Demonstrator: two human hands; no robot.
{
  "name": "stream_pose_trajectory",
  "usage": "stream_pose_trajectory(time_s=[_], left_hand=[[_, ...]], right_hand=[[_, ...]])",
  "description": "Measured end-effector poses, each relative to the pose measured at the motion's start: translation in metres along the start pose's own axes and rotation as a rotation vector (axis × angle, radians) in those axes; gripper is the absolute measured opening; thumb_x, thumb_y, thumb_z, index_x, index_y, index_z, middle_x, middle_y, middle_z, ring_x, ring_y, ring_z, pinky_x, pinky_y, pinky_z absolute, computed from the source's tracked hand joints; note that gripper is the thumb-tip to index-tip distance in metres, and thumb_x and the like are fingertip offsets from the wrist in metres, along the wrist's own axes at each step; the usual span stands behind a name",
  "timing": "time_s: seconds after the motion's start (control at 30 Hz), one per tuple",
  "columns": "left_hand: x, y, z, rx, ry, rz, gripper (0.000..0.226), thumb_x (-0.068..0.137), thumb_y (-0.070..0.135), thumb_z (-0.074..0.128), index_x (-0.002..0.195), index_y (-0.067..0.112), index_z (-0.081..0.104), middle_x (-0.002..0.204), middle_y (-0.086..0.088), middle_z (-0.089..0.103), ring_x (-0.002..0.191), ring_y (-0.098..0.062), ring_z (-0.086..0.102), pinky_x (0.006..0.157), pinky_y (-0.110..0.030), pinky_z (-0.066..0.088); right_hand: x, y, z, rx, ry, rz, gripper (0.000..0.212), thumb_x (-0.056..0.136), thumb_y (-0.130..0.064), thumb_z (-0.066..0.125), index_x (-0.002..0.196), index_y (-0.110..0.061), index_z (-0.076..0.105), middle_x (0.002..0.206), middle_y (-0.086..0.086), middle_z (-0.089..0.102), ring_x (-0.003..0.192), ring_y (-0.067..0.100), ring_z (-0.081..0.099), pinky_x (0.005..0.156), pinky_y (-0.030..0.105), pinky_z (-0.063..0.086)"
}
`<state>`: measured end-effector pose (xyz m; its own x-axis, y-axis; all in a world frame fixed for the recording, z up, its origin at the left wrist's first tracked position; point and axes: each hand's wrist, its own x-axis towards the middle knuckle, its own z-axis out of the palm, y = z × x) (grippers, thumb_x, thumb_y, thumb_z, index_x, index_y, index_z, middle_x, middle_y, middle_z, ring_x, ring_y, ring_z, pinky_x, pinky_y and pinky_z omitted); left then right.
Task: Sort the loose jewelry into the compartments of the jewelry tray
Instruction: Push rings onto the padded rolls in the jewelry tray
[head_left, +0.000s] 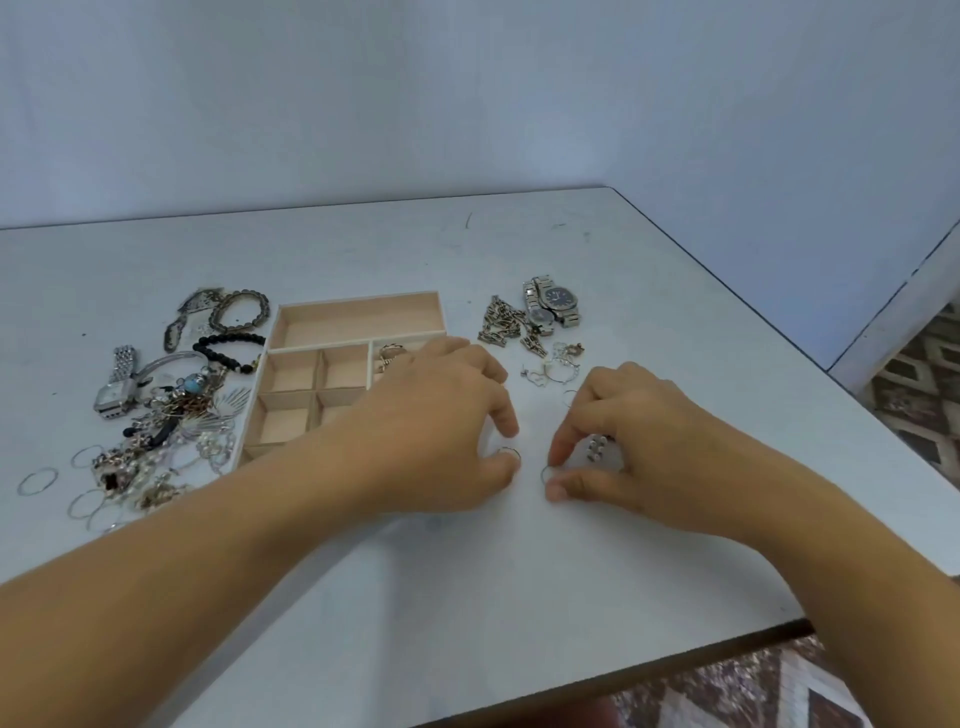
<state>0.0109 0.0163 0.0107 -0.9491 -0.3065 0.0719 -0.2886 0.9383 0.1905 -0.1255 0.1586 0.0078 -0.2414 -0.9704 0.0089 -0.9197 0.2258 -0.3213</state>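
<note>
Pinching is seen on both sides | small ring (510, 456) is held by the curled left hand (447, 415) | thin hoop (546, 474) is pinched narrowly by the right hand (639, 441), right of the tray (358, 304)

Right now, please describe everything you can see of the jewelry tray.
The jewelry tray is a shallow open box of pale, wood-like material, lying flat on the grey table. One long compartment, empty, spans its far side; nearer are small square ones, those visible empty, and a right compartment holding a few gold-coloured pieces. The left hand and forearm hide its near right part; contact cannot be judged.
</note>
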Motion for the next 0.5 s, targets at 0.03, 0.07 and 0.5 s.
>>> stream_pose_trajectory(time_s=[0.03,0.07,0.5], left_hand=[[0.001,0.002,-0.001,0.025,-0.017,-0.029,0.033,0.076,0.057,0.06,0.103,0.038,0.065,0.134,0.015,0.044,0.135,-0.01,0.025,0.111,-0.037,0.025],[0.002,0.004,-0.002,0.041,-0.031,-0.063,0.035,0.073,0.059,0.062,0.101,0.039,0.065,0.134,0.015,0.044,0.137,-0.012,0.023,0.11,-0.038,0.026],[0.016,0.011,-0.003,0.077,-0.127,-0.1,0.021,0.076,0.054,0.067,0.079,0.035,0.057,0.114,0.014,0.046,0.117,-0.015,0.031,0.095,-0.037,0.025]], right_hand=[[0.0,-0.002,0.0,-0.026,-0.007,0.022,0.03,0.072,-0.064,0.061,0.09,-0.041,0.064,0.096,-0.018,0.046,0.101,0.006,0.035,0.095,0.033,0.03],[0.001,-0.004,-0.001,-0.054,-0.025,0.05,0.027,0.073,-0.062,0.062,0.09,-0.041,0.063,0.099,-0.016,0.045,0.104,0.007,0.034,0.097,0.033,0.026],[0.005,-0.007,-0.003,0.028,-0.092,0.04,0.018,0.081,-0.045,0.066,0.085,-0.031,0.056,0.086,-0.016,0.058,0.089,0.006,0.043,0.09,0.027,0.029]])
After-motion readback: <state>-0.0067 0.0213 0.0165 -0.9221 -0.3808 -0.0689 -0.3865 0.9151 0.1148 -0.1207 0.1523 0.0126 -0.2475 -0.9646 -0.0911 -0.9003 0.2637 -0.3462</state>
